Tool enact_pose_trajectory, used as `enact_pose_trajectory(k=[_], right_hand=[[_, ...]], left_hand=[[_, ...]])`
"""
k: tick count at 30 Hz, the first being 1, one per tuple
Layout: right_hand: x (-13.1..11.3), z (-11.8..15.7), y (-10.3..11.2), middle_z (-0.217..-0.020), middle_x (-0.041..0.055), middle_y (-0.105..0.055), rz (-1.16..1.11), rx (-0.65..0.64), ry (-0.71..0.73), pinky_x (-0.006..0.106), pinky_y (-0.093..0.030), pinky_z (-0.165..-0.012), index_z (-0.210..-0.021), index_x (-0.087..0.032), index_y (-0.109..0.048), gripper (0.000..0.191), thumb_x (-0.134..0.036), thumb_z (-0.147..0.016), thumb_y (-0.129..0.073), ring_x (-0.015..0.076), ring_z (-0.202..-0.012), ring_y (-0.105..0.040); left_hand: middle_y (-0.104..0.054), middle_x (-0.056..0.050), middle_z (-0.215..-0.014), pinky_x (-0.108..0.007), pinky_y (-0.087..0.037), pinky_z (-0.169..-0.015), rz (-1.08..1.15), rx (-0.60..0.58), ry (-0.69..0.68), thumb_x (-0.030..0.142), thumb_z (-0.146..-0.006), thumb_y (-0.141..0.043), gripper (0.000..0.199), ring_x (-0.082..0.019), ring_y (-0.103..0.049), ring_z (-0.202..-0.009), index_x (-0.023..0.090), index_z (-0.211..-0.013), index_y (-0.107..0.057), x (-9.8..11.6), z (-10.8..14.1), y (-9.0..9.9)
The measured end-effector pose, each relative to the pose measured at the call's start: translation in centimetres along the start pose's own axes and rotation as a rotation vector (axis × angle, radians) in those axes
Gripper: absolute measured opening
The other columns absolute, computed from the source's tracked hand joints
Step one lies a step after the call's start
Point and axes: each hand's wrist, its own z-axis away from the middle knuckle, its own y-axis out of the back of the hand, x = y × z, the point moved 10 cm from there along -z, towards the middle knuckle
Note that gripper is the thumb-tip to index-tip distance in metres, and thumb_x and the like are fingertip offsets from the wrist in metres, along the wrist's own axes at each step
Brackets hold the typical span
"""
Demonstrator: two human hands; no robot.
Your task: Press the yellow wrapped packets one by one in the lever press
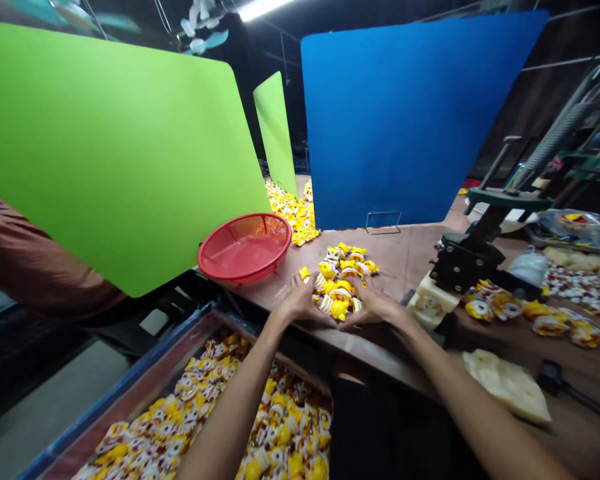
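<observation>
Well, my left hand (300, 301) and right hand (369, 307) curve half-open around a heap of yellow-and-white packets (337, 291) on the counter (400, 267), touching it from both sides; I can't tell whether my grip holds any. A red basket (245, 247) sits beyond my left hand, and a bin of packets (205, 407) lies below the counter's edge.

My left hand (303, 300) and right hand (370, 307) are bare, cupped and angled inward, fingers curved. My left forearm (235, 407) and right forearm (470, 400) extend forward, converging, wrists flexed.
</observation>
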Motion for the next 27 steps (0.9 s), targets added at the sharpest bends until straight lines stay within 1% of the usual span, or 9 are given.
enact_pose_trajectory(k=[3, 7, 11, 13, 17, 19, 23, 25, 27], right_hand=[[-0.3, -0.7, 0.1, -0.172, 0.0221, -0.030, -0.106, -0.016, 0.039, 0.056, -0.045, -0.122, -0.167, -0.028, -0.041, 0.141, -0.047, -0.043, -0.107, 0.0479, -0.150, -0.052], [-1.0, -0.7, 0.7, -0.164, 0.0175, -0.047, -0.278, 0.044, 0.219, 0.052, -0.041, -0.128, -0.162, -0.027, -0.042, 0.127, -0.041, -0.051, -0.101, 0.0404, -0.154, -0.049], [-1.4, -0.1, -0.2, -0.166, 0.0155, -0.051, -0.442, -0.001, 0.338, 0.049, -0.045, -0.128, -0.164, -0.027, -0.039, 0.122, -0.035, -0.057, -0.097, 0.0373, -0.153, -0.053], [-1.3, 0.2, -0.3, -0.166, 0.0134, -0.052, -0.491, -0.015, 0.320, 0.047, -0.049, -0.126, -0.166, -0.028, -0.038, 0.121, -0.033, -0.059, -0.094, 0.0365, -0.150, -0.057], [-0.4, 1.1, -0.2, -0.162, 0.0099, -0.058, -0.650, -0.028, 0.147, 0.045, -0.057, -0.117, -0.171, -0.032, -0.034, 0.115, -0.039, -0.069, -0.087, 0.0344, -0.141, -0.065], [-0.4, 1.4, -0.1, -0.156, 0.0106, -0.064, -0.733, -0.019, 0.113, 0.045, -0.060, -0.112, -0.170, -0.030, -0.037, 0.111, -0.039, -0.071, -0.087, 0.0339, -0.134, -0.069], [-1.0, 1.8, 0.2, -0.147, 0.0103, -0.070, -0.849, -0.019, 0.175, 0.041, -0.063, -0.105, -0.163, -0.025, -0.047, 0.107, -0.036, -0.068, -0.094, 0.0293, -0.121, -0.075], [-1.6, 2.5, 0.3, -0.146, 0.0102, -0.071, -0.864, -0.007, 0.185, 0.040, -0.063, -0.105, -0.158, -0.024, -0.053, 0.101, -0.037, -0.068, -0.097, 0.0282, -0.121, -0.075], [-2.9, 3.4, 0.2, -0.146, 0.0110, -0.072, -0.876, -0.004, 0.178, 0.040, -0.063, -0.105, -0.153, -0.023, -0.056, 0.096, -0.038, -0.068, -0.099, 0.0293, -0.123, -0.074]], left_hand=[[-0.038, -0.026, -0.164, -0.060, -0.040, -0.124, -0.018, 0.027, 0.012, 0.063, -0.038, -0.107, 0.145, -0.058, -0.038, -0.156, 0.025, -0.163, -0.044, 1.5, 0.2, -0.7], [-0.047, -0.017, -0.153, -0.050, -0.047, -0.122, 0.141, 0.018, -0.067, 0.046, -0.047, -0.106, 0.122, -0.044, -0.056, -0.142, 0.026, -0.156, -0.055, 2.5, 0.1, -0.9], [-0.046, -0.016, -0.151, -0.050, -0.049, -0.123, 0.246, 0.021, -0.176, 0.031, -0.045, -0.104, 0.113, -0.042, -0.057, -0.140, 0.024, -0.150, -0.064, 2.8, 0.1, -2.1], [-0.049, -0.015, -0.147, -0.051, -0.051, -0.120, 0.287, 0.008, -0.184, 0.029, -0.044, -0.103, 0.111, -0.041, -0.062, -0.133, 0.024, -0.149, -0.066, 2.7, -0.1, -3.0], [-0.057, -0.012, -0.144, -0.048, -0.055, -0.115, 0.533, -0.028, -0.209, 0.028, -0.048, -0.100, 0.095, -0.035, -0.063, -0.127, 0.023, -0.139, -0.073, 3.3, -0.6, -3.8], [-0.057, -0.013, -0.147, -0.049, -0.051, -0.119, 0.609, -0.014, -0.246, 0.027, -0.050, -0.097, 0.089, -0.036, -0.061, -0.132, 0.021, -0.136, -0.074, 3.9, -0.8, -3.6], [-0.053, -0.015, -0.150, -0.052, -0.044, -0.126, 0.615, 0.010, -0.295, 0.024, -0.054, -0.094, 0.085, -0.038, -0.054, -0.142, 0.018, -0.137, -0.074, 5.1, -0.6, -3.0], [-0.052, -0.014, -0.149, -0.052, -0.046, -0.125, 0.596, 0.030, -0.274, 0.024, -0.054, -0.095, 0.085, -0.038, -0.055, -0.140, 0.018, -0.137, -0.074, 5.4, 0.4, -2.3], [-0.053, -0.013, -0.148, -0.052, -0.046, -0.125, 0.584, 0.070, -0.267, 0.025, -0.055, -0.097, 0.082, -0.037, -0.055, -0.139, 0.020, -0.134, -0.075, 5.4, 2.6, -0.9]])
